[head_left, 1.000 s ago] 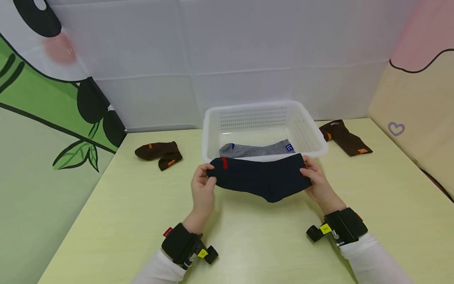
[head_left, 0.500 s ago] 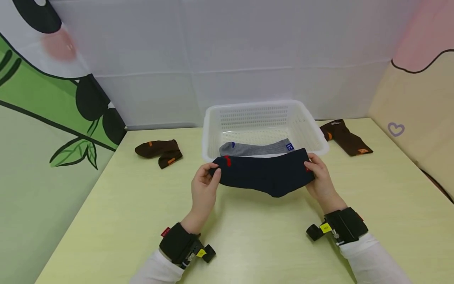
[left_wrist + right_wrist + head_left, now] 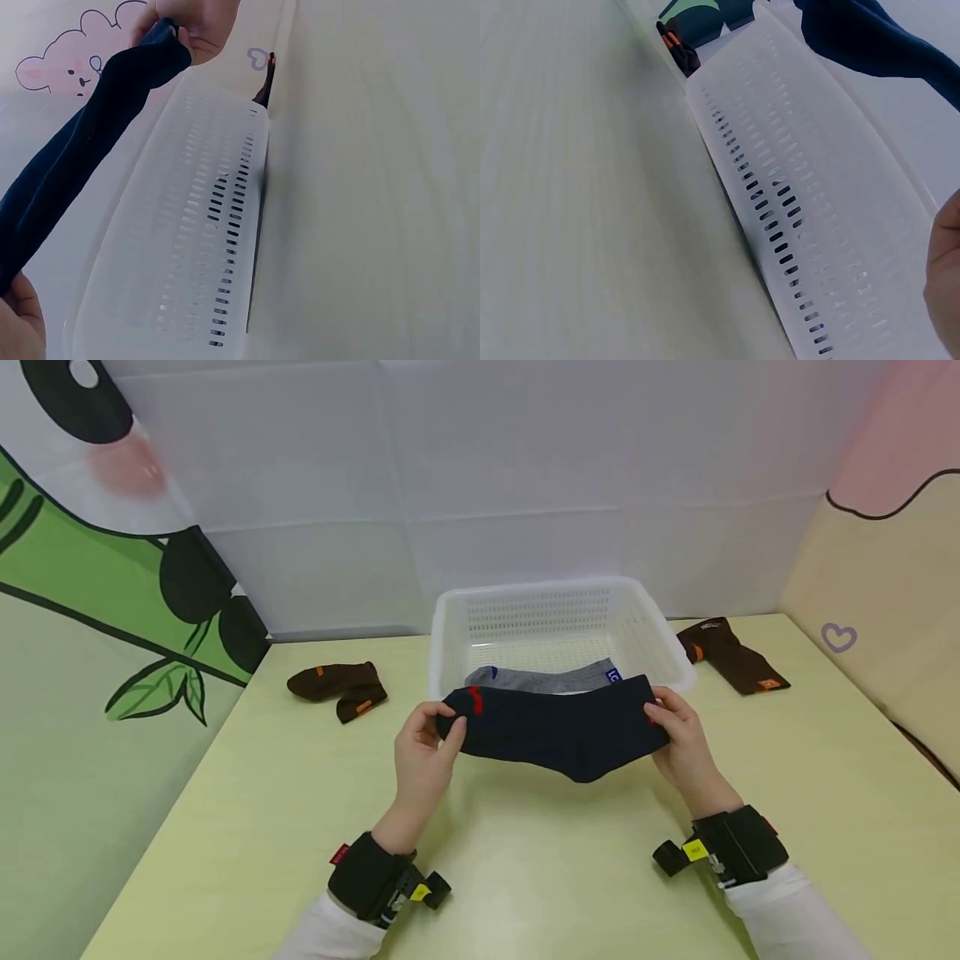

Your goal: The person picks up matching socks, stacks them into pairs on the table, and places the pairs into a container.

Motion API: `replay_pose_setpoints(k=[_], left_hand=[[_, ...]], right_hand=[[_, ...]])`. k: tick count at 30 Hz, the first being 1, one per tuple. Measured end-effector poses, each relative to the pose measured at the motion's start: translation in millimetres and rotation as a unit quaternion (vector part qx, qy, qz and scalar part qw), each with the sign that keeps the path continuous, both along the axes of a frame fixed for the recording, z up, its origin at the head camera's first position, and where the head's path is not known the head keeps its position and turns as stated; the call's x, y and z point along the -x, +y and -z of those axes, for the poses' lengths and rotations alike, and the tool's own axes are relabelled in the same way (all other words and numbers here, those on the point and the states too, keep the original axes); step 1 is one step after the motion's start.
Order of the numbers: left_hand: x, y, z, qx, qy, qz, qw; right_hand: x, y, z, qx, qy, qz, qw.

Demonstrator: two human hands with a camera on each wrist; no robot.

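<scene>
While the left grip (image 3: 423,756) and right grip (image 3: 684,743) are pinching a dark sock (image 3: 558,731) by toe and cuff above the worktop (image 3: 555,868), the head view is showing a gray sock (image 3: 540,681) inside the white basket (image 3: 536,602) behind, the left wrist view a pink cartoon bear (image 3: 64,57).

From our right wrist we see a navy sock (image 3: 877,41) at upper right, a white slotted basket (image 3: 821,187) on the bench (image 3: 577,195), our right hand (image 3: 946,274) partly cropped.
</scene>
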State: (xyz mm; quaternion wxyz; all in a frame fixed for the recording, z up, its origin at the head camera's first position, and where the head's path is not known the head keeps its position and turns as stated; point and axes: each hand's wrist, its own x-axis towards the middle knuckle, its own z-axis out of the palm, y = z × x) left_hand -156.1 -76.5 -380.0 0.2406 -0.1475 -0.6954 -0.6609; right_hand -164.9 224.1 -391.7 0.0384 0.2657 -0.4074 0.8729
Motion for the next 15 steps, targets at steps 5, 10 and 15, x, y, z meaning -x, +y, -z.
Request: replay_pose_setpoints(k=[5, 10, 15], left_hand=[[6.5, -2, -9.4, 0.031, 0.033, -0.011, 0.9989], [24.0, 2, -28.9, 0.062, 0.055, -0.012, 0.9965], [45.7, 3, -46.2, 0.088, 0.056, -0.011, 0.9945]], right_hand=[[3.2, 1, -8.9, -0.038, 0.023, 0.025, 0.999], [12.7, 4, -28.9, -0.075, -0.022, 0.068, 0.995], [28.9, 5, -50.9, -0.09, -0.049, 0.103, 0.989]])
